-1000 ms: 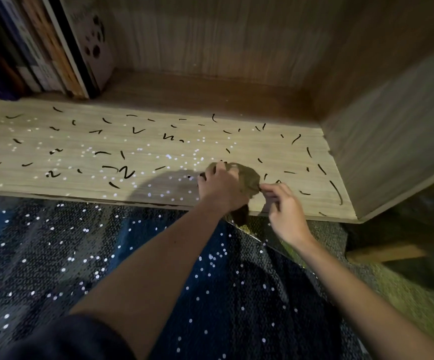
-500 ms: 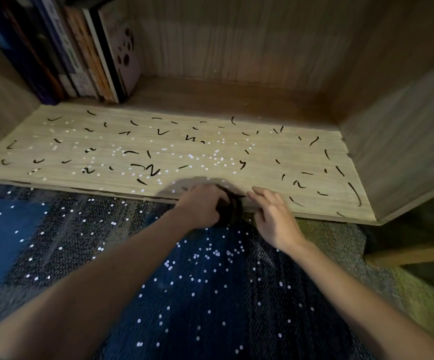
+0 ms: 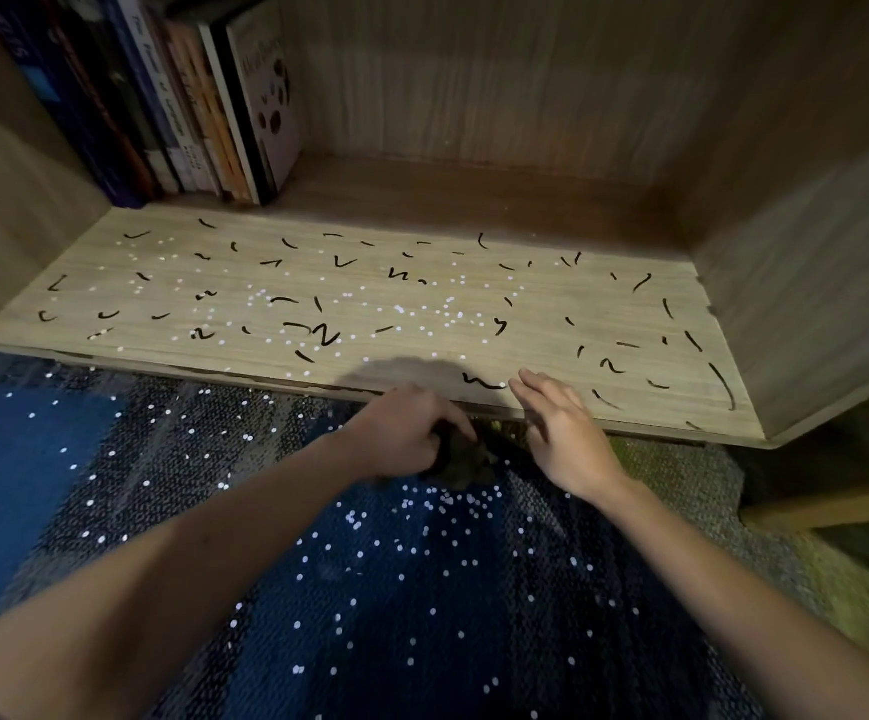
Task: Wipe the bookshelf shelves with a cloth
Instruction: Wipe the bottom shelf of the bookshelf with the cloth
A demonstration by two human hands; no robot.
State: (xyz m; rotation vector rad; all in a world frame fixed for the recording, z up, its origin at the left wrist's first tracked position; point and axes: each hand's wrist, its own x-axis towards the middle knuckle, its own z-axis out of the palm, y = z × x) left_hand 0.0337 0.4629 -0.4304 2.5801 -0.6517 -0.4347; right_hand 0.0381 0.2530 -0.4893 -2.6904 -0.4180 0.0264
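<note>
A bunched brownish cloth point(image 3: 466, 459) lies just below the front edge of the bottom shelf point(image 3: 422, 293), over the carpet. My left hand point(image 3: 403, 436) is closed on the cloth. My right hand point(image 3: 559, 433) hovers beside it with fingers spread, fingertips reaching over the shelf's front edge and holding nothing. The light wooden shelf board is strewn with many short black marks and small white specks.
A row of upright books point(image 3: 172, 96) stands at the shelf's back left. Wooden side walls point(image 3: 806, 283) and a back panel enclose the shelf. A blue and grey carpet point(image 3: 422, 589) dotted with white specks lies in front.
My left hand has pulled the cloth off the shelf board, back over the front edge and down to the carpet. My right hand let go of the cloth and opened. The view shifted left.
</note>
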